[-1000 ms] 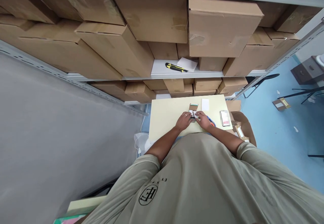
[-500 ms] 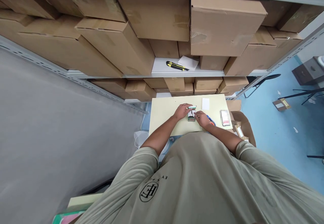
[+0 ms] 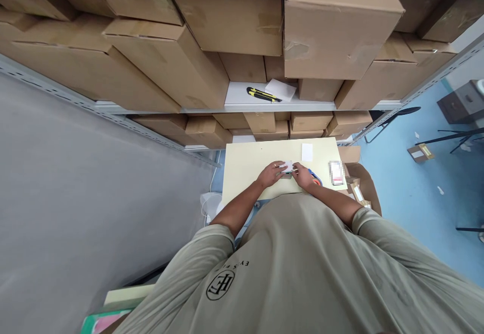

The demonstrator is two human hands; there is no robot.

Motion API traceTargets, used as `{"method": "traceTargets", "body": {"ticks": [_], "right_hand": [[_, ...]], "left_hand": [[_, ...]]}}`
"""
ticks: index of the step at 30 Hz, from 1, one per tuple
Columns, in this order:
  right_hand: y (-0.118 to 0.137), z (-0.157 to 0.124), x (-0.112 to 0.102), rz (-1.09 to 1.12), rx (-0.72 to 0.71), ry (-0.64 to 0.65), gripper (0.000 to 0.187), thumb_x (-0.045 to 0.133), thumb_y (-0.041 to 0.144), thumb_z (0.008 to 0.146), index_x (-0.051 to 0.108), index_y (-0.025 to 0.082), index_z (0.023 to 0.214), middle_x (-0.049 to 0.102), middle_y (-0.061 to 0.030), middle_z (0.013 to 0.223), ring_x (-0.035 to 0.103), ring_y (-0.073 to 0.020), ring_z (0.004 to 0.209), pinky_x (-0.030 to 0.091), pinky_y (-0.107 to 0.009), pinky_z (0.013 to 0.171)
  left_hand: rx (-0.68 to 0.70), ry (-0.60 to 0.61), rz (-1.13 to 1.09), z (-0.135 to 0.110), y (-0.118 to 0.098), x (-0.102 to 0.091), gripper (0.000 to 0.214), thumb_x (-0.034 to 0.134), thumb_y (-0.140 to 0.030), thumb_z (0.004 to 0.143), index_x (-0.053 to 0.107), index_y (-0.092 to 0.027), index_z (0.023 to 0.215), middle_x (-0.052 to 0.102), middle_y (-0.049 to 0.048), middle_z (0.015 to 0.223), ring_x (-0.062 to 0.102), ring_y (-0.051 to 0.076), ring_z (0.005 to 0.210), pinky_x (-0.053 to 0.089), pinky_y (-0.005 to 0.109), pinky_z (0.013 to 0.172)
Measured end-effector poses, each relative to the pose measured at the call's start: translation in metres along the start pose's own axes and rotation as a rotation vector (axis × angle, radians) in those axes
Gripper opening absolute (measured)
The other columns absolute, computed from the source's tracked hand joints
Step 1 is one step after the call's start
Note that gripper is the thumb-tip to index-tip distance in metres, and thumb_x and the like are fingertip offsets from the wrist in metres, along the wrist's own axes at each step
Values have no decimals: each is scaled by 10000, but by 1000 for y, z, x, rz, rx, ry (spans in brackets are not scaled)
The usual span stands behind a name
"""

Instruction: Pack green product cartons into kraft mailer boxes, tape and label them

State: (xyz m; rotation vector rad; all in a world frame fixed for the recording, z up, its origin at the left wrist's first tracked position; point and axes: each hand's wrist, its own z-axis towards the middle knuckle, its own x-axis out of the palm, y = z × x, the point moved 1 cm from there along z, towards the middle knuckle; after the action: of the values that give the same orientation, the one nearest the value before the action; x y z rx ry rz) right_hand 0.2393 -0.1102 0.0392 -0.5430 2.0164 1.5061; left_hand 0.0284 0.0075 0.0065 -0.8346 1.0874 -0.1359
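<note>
On a small pale yellow table (image 3: 245, 165) lies a small flat package (image 3: 288, 168), white on top, and both my hands meet on it. My left hand (image 3: 271, 173) grips its left side with bent fingers. My right hand (image 3: 303, 175) holds its right side, fingers curled. The package is largely hidden by my fingers. Just right of my right hand a blue and orange thing (image 3: 314, 177) peeks out.
A white card (image 3: 307, 152) and a small printed pack (image 3: 336, 172) lie on the table's right part. Shelves of cardboard boxes (image 3: 333, 26) stand behind, with a yellow utility knife (image 3: 261, 94). An open carton (image 3: 359, 185) sits at the right on the blue floor; a grey wall lies left.
My left hand went up to the flap at the package's far end, then came back down. The brown package now shows a white top between both hands.
</note>
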Motion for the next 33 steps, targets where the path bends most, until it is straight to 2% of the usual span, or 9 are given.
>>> {"method": "traceTargets", "body": {"ticks": [4,7,12,16,19,24,26,29,33], "right_hand": [[-3,-5,-2,48,-126,-24,542,559,179,1043,619,237,1578,634,-171,1635,778,-233,1196,692,-400,975],[-5,-6,-4,22,-234,17,573,610,223,1048,636,257,1619,515,-157,1769,740,-244,1324,694,-399,1035],[-10,0,-6,-118,-252,54,416,606,235,1113,786,286,1483,615,-113,1717,748,-252,1363,585,-466,1246],[-11,1,-6,-202,-256,82,405,615,224,1130,806,329,1470,638,-88,1712,759,-274,1375,593,-486,1240],[-13,-2,-5,-363,-264,138,471,589,231,1152,730,354,1583,570,-87,1777,735,-307,1427,624,-508,1204],[-19,-8,-8,-627,-379,263,626,455,206,1192,441,309,1809,254,-147,1914,609,-364,1584,636,-581,1179],[-22,-11,-10,-660,-448,295,654,460,210,1195,372,295,1837,179,-172,1925,522,-374,1661,619,-597,1195],[-27,-13,-12,-687,-492,330,681,464,181,1186,338,288,1846,150,-181,1929,448,-375,1712,606,-610,1201],[-29,-14,-12,-663,-492,327,702,465,200,1190,290,292,1863,119,-191,1929,507,-385,1671,591,-624,1207]], "left_hand": [[4,7,-8,-1,1,1,279,718,-284,1082,839,-289,1333,772,119,1490,692,285,1482,551,527,1313],[-5,13,-30,0,0,-3,283,710,-284,1083,835,-304,1336,776,106,1485,689,277,1486,550,523,1314],[22,62,18,5,0,-8,282,652,-297,1110,829,-286,1330,766,115,1489,675,271,1492,555,526,1301],[79,112,127,5,0,-5,292,630,-284,1121,802,-266,1356,754,130,1507,665,271,1496,556,534,1293],[117,129,247,-2,1,3,363,582,-230,1132,764,-241,1446,742,150,1545,651,268,1530,514,512,1337],[163,149,416,-22,-1,19,509,531,-166,1124,646,-150,1620,605,205,1715,514,292,1671,418,494,1408],[155,140,422,-28,-2,23,494,536,-230,1148,641,-142,1622,581,218,1732,477,315,1695,412,531,1411],[136,133,405,-31,-4,28,459,511,-267,1172,661,-156,1592,590,212,1727,463,331,1703,431,567,1396],[124,120,345,-22,-2,29,365,521,-244,1170,731,-164,1458,626,206,1693,457,337,1707,395,609,1414]]}}
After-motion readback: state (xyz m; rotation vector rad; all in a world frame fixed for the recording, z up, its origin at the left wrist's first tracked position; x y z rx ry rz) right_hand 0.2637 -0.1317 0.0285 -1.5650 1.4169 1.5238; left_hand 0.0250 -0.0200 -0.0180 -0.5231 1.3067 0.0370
